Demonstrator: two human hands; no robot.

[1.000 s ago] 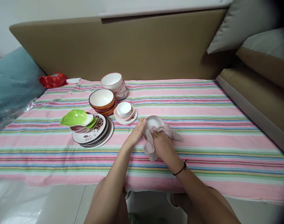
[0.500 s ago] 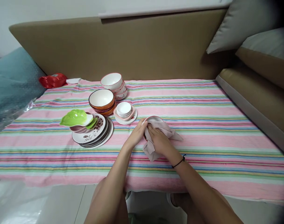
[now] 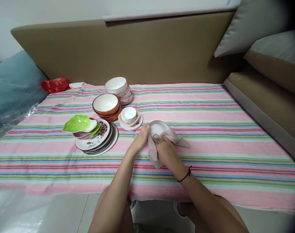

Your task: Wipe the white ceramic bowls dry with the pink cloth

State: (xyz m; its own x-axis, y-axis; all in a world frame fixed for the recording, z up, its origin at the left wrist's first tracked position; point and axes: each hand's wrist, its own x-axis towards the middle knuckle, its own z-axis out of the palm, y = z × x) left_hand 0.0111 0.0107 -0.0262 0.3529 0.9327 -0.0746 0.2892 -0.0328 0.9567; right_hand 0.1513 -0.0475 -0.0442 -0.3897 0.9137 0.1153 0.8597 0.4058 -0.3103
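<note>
A white bowl (image 3: 158,126) with a thin red rim sits on the striped cloth in front of me, its near part covered by fabric. My left hand (image 3: 141,139) grips the bowl at its left side. Bunched under the fingers of my right hand (image 3: 165,149) is a pale pinkish-grey cloth (image 3: 178,139), pressed into the near side of the bowl. Its corners hang over the rim to the right and toward me. The right fingertips are partly hidden in the folds.
Left of the bowl stand small white dishes (image 3: 128,113) on a plate, brown bowls (image 3: 105,103), white bowls (image 3: 116,84) and stacked plates (image 3: 94,142) topped by a green leaf-shaped dish (image 3: 78,123). A red package (image 3: 55,84) lies at the back left. Cushions (image 3: 256,26) rest at the right.
My right hand and the cloth have drawn back toward me inside the bowl, baring its white far interior. The left hand keeps its hold at the left side.
</note>
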